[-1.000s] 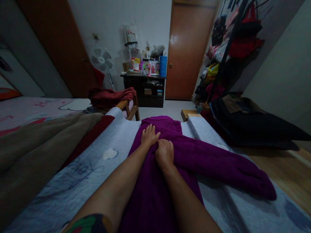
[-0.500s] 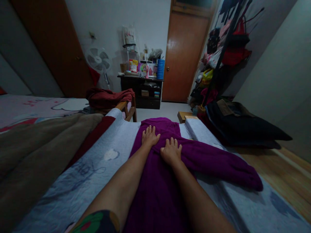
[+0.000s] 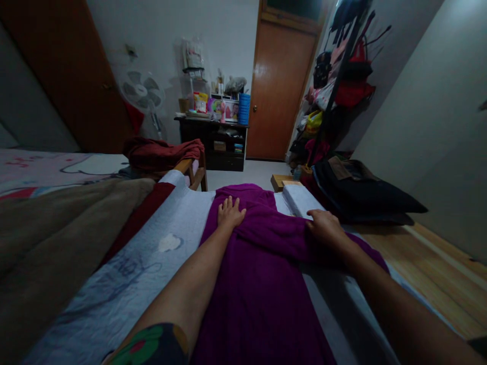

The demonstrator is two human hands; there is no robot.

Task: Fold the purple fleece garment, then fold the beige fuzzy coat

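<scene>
A purple long-sleeved garment (image 3: 258, 284) lies spread on the light blue patterned bed sheet (image 3: 152, 263), one sleeve stretching out to the right. Flat on its upper part rests my left hand (image 3: 231, 213), fingers apart. My right hand (image 3: 326, 225) is over the extended sleeve, its fingers bent downward; whether they pinch the fabric is hard to make out. The sleeve's end shows beyond my right forearm.
Folded dark clothes (image 3: 365, 190) are stacked at the right on a wooden surface (image 3: 429, 263). A brown blanket (image 3: 68, 228) covers the left side. Farther back are a red cloth (image 3: 163, 154), a fan (image 3: 142, 91), a dark cabinet (image 3: 213, 144) and a door (image 3: 276, 86).
My right hand has moved right from the garment's middle to along the sleeve. My left hand stays on the upper part. The view has shifted slightly to the right.
</scene>
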